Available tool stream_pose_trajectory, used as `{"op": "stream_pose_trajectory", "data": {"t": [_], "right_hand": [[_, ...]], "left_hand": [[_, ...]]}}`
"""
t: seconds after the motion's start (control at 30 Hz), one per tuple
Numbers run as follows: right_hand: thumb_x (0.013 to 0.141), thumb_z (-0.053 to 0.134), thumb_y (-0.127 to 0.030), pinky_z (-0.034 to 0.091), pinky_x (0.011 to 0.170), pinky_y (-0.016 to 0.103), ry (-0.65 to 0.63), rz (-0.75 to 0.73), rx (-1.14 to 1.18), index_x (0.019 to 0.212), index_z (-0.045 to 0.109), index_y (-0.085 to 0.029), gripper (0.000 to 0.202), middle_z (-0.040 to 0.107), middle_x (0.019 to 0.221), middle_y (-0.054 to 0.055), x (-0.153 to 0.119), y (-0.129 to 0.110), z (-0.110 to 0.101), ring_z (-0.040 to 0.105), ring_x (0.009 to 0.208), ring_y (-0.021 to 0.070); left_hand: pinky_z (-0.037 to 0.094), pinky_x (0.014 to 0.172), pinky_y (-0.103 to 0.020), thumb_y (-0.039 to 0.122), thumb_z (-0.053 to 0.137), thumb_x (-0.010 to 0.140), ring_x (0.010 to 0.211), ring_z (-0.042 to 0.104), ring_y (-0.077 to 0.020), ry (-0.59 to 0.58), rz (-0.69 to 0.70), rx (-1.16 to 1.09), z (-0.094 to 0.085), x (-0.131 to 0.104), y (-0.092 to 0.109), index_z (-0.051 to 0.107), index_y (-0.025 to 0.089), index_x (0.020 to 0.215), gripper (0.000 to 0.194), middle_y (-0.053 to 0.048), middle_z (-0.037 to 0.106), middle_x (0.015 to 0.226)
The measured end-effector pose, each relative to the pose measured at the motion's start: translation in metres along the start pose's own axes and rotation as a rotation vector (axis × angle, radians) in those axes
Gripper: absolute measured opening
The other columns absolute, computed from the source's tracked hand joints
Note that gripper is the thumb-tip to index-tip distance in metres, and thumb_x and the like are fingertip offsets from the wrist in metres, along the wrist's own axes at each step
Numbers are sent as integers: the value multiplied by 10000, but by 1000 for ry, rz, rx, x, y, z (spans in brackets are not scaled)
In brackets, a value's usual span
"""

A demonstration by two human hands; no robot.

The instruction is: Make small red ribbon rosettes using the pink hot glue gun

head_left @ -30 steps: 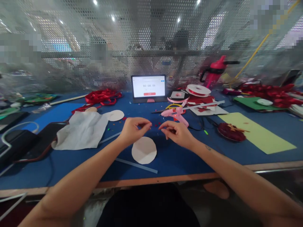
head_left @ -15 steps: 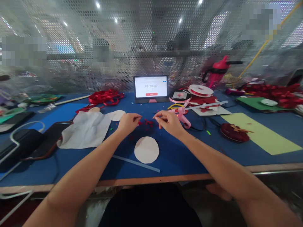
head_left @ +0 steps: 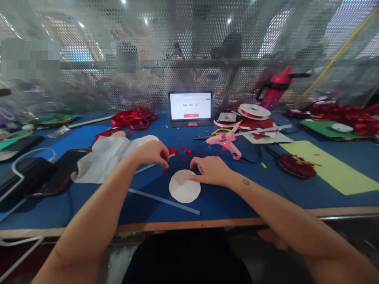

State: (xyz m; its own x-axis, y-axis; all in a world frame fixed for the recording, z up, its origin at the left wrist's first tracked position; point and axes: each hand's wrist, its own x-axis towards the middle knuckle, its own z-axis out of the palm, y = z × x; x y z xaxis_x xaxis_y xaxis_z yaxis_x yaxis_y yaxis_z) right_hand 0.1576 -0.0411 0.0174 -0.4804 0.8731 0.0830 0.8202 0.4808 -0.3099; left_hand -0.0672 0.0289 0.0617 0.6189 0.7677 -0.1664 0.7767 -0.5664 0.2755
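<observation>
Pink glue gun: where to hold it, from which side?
I'd take the pink glue gun by its grip, coming from the near right: that part slants down toward the person's right, while the nozzle points left and may be hot, since a small orange light glows on the body.

Two white discs (head_left: 184,192): one by right hand (head_left: 211,169), one beyond left hand (head_left: 152,153). Two loose glue sticks (head_left: 166,201) near left hand. Beyond right hand: one glue gun (head_left: 224,142), two ribbon spools (head_left: 251,112), one tumbler (head_left: 276,90).
</observation>
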Motion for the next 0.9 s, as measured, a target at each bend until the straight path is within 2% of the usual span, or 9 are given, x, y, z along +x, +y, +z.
{"op": "stream_pose_trajectory", "data": {"t": [0.1,0.33,0.47,0.53,0.63,0.7,0.77,0.8,0.9], "right_hand": [[725,580,-536,244,503,223,-24,26,19,889,582,-227,350,596,620,-27,1,1,2,541,579,123],[724,604,-437,303,526,227,-48,116,164,813,598,-214,240,608,610,-30,2,-2,2,558,612,121],[659,626,-546,300,510,231,-72,151,186,839,604,-220,373,622,647,-16,1,-4,1,566,625,137],[622,651,-557,301,505,230,-90,151,215,818,596,-215,397,615,641,-16,1,-4,1,561,608,135],[696,610,-480,321,492,219,-81,132,386,791,551,-196,306,570,577,-34,2,0,1,533,518,105],[756,553,-453,334,479,211,3,110,542,783,508,-189,269,535,544,-48,4,4,0,504,459,87],[773,536,-466,335,475,210,163,92,608,765,479,-188,284,517,527,-52,4,9,-2,483,443,82],[769,544,-478,328,475,211,264,84,593,756,473,-189,298,511,521,-51,4,11,-3,473,446,83],[775,548,-481,301,482,217,538,68,463,744,468,-191,302,502,518,-44,4,15,-5,448,468,85]], "left_hand": [[343,508,-202,321,693,539,562,562,-139,-76,-16,58,5,2,1,685,220,616,128,16,639,574],[345,476,-200,233,630,577,519,556,-130,-129,16,50,11,3,4,677,211,574,52,10,628,538],[339,480,-193,233,617,612,528,539,-116,-205,29,37,7,3,3,666,180,608,72,9,615,552],[343,504,-195,267,617,640,550,527,-112,-207,65,27,5,3,4,655,161,636,113,6,605,573],[377,570,-201,309,584,696,634,541,-117,-159,139,-113,2,2,6,644,151,740,175,1,624,681],[410,638,-208,303,572,713,716,562,-126,-151,178,-309,0,1,8,627,152,821,194,-3,640,778],[430,687,-221,299,589,710,753,568,-127,-117,199,-525,0,0,12,602,147,830,194,-7,639,816],[437,696,-227,305,603,706,754,568,-124,-61,193,-630,0,0,13,586,144,808,191,-12,638,824],[447,659,-217,324,639,701,714,564,-98,222,109,-881,2,0,16,529,136,735,221,-45,640,912]]}}
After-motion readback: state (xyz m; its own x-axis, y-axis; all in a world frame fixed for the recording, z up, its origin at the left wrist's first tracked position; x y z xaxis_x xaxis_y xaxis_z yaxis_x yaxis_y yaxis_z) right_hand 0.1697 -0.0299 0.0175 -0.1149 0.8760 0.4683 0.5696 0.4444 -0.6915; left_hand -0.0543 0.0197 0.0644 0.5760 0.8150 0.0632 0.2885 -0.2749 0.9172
